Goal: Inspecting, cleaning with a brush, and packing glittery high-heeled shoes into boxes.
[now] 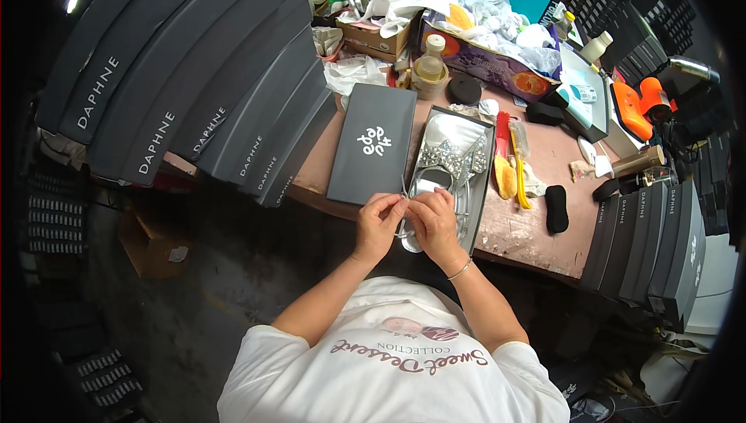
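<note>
White shirt [396, 369] is filling the foreground; a rhinestone-studded silver sandal [439, 157] is glittering beyond, its thin strap [404, 188] being pinched by left hand [378, 222] and right hand [435, 225].

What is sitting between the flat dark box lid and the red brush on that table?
In the head view, an open dark shoebox lies between the box lid and the red brush, with sparkly jewelled footwear inside.

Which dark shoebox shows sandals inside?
The open shoebox by the right hand: jewelled sandals lie in it, whereas the left shoebox stack and right shoebox stack show only their outsides.
</note>
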Demonstrator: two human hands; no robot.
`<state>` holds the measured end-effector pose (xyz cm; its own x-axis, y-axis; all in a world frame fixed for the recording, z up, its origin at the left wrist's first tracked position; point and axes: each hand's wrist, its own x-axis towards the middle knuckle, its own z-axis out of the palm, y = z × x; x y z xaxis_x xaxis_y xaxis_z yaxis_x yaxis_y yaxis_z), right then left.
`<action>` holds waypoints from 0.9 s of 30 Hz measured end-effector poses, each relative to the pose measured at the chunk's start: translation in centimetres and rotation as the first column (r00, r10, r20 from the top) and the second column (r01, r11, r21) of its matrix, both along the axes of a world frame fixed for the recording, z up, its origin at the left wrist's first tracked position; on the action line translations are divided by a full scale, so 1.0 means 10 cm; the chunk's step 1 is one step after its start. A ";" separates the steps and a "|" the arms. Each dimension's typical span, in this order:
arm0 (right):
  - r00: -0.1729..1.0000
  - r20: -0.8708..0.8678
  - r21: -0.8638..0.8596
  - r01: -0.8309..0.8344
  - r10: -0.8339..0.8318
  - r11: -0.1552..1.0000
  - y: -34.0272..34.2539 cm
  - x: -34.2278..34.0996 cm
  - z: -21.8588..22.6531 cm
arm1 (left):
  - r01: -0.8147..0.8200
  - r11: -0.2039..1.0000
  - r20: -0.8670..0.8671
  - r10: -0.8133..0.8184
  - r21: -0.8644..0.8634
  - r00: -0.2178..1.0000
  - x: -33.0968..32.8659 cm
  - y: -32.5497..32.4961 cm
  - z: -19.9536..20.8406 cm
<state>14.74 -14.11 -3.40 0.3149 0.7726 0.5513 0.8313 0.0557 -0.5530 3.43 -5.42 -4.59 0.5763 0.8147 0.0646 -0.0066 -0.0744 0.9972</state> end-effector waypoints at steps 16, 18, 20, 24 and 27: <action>0.839 -0.529 -0.111 -0.216 0.126 0.970 0.09 0.36 0.38 | 0.415 0.910 -0.011 -0.415 -0.002 0.910 0.02 0.18 0.14; 0.791 -0.607 -0.093 -0.171 0.080 0.981 0.11 0.32 0.36 | 0.369 0.929 -0.011 -0.369 0.031 0.930 0.05 0.17 0.12; 0.778 -0.624 -0.053 -0.138 0.075 0.989 0.11 0.25 0.32 | 0.273 0.953 -0.046 -0.269 0.132 0.962 0.06 0.12 0.11; 0.720 -0.685 -0.008 -0.158 0.110 0.987 0.10 0.21 0.34 | 0.164 0.985 0.019 -0.165 0.061 0.986 0.04 0.05 0.02; 0.718 -0.676 -0.032 -0.256 0.168 0.966 0.00 0.25 0.40 | 0.180 0.980 0.051 -0.184 0.079 0.982 0.00 0.05 0.00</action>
